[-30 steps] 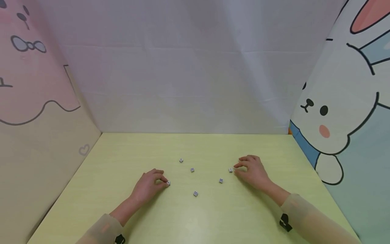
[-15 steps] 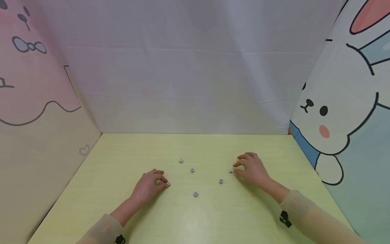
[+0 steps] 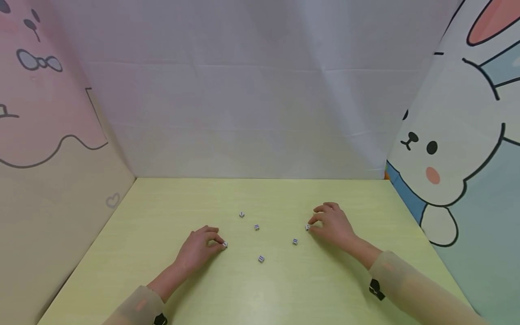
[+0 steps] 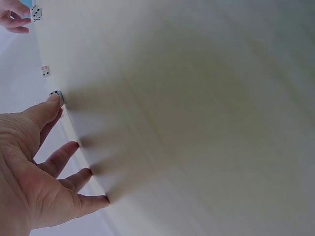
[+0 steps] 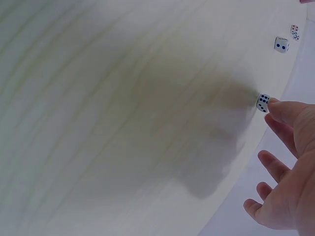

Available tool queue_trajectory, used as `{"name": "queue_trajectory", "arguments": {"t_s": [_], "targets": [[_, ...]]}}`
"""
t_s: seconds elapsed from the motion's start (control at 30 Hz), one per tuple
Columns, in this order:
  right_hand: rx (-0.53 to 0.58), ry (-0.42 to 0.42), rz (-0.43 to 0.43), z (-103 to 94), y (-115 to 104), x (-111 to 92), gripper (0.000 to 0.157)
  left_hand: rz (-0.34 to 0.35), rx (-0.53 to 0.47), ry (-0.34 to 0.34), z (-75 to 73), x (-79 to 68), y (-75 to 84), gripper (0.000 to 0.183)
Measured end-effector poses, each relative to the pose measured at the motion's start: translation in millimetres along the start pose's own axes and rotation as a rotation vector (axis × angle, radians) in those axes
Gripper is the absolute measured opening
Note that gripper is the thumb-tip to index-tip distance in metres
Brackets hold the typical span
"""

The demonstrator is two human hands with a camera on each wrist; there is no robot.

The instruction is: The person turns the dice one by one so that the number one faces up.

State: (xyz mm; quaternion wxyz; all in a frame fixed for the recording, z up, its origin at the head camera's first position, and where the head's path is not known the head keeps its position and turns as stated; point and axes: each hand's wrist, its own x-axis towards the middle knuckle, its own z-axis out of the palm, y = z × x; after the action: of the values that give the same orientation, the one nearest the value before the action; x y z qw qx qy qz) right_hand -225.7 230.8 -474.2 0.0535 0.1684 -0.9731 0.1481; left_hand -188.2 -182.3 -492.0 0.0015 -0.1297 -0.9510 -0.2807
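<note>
On the left of the table, my left hand pinches a small white die between thumb and index finger. Its other fingers touch the tabletop in the left wrist view, where the thumb partly covers that die. Across the table, my right hand has thumb and index finger at another white die, pinching it. The right wrist view shows dark pips on this die, which is at the tabletop, with the remaining fingers spread off to the side.
Several loose dice lie between the hands: a back die, one near it, a die near the right hand and a front die. A pale wall cloth rises behind the yellow table.
My right hand has shifted slightly left and its fingers have closed onto the die beside it. My left hand and the loose dice stay put.
</note>
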Motion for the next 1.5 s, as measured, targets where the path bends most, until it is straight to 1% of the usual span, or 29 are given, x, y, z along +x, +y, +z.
{"name": "queue_trajectory", "arguments": {"t_s": [0.33,0.53,0.9,1.3,1.4,1.5], "targets": [[-0.017,-0.008,-0.006,2.5,-0.5,3.0,0.010,0.005,0.000,0.003,0.7,0.0,-0.9,0.007],[-0.043,0.001,-0.011,3.5,-0.6,4.0,0.009,0.000,0.007,-0.002,0.8,0.4,-0.7,0.006],[-0.052,0.005,-0.011,4.3,-2.1,3.8,0.006,-0.001,0.003,-0.002,0.9,0.4,-0.2,0.006],[0.025,0.017,0.003,7.4,2.2,3.1,0.005,0.008,0.012,0.004,0.5,-0.2,0.2,0.005],[0.071,0.025,0.008,8.1,3.3,2.3,0.005,0.006,0.008,0.001,0.1,-0.7,0.0,0.005],[0.140,0.034,0.031,8.7,5.2,1.9,0.005,0.004,-0.001,-0.005,-0.4,-1.3,-0.3,0.006]]}}
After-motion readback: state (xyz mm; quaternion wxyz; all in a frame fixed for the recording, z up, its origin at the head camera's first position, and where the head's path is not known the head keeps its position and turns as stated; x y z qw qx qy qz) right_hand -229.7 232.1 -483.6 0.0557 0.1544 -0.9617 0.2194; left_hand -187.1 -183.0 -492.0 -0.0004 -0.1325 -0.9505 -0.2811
